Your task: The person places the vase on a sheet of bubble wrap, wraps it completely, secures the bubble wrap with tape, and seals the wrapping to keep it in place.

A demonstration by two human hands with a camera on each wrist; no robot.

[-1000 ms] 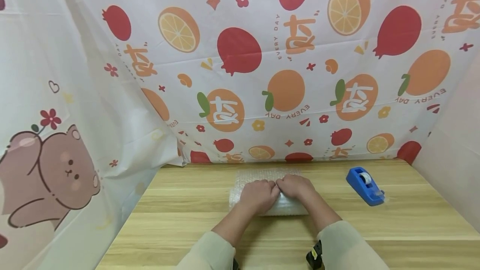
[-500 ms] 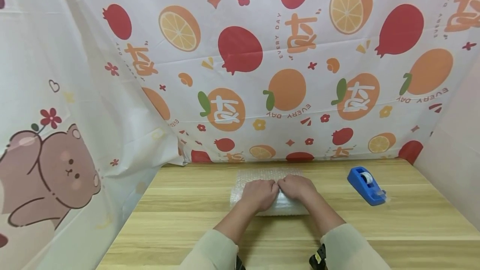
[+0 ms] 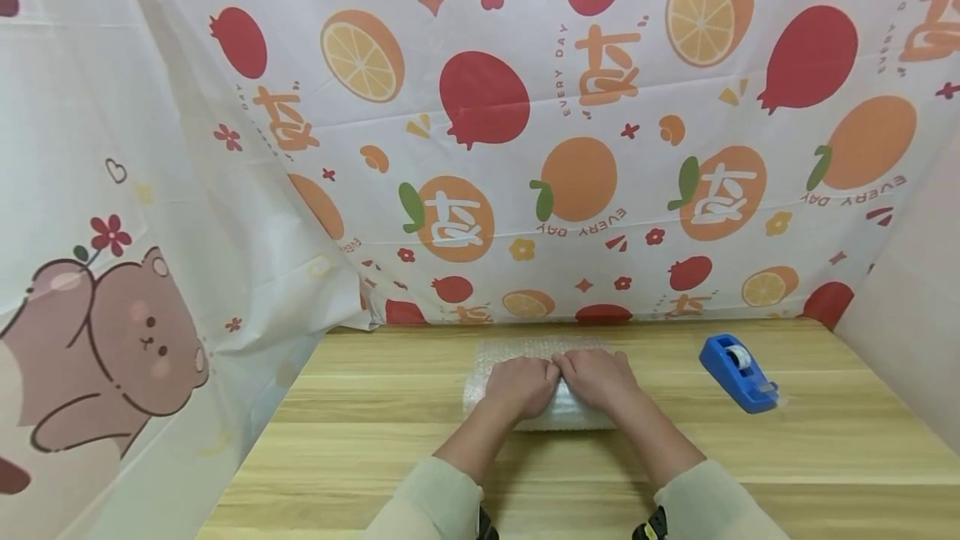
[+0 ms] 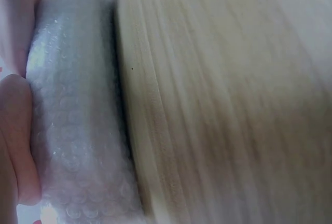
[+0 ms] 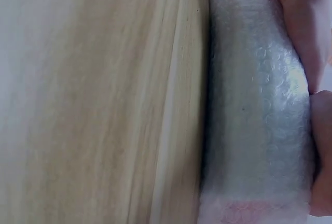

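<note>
A bubble-wrapped bundle [image 3: 573, 417] lies crosswise on the wooden table, a flat layer of the wrap spreading behind it. From the left, my left hand [image 3: 522, 387] bears on its top with curled fingers, knuckles up. My right hand [image 3: 597, 377] mirrors it from the right, and the two hands meet over the middle. Their fingertips are hidden in the head view. In the left wrist view, my left hand [image 4: 18, 141] touches the bundle's upper surface; my right hand [image 5: 322, 151] does likewise in the right wrist view. Something reddish shows through the wrap at one end.
A blue tape dispenser [image 3: 741, 375] with a roll of clear tape stands on the wooden table [image 3: 360, 440] to the right, a strip of tape hanging off its front. Fruit-printed cloth [image 3: 480, 98] hangs behind the table, and bear-printed cloth [image 3: 142, 340] hangs at the left.
Both hands stay on the bundle with little movement; the right hand's knuckles shift slightly. The whole head view drifts a little, so everything appears slightly further right.
</note>
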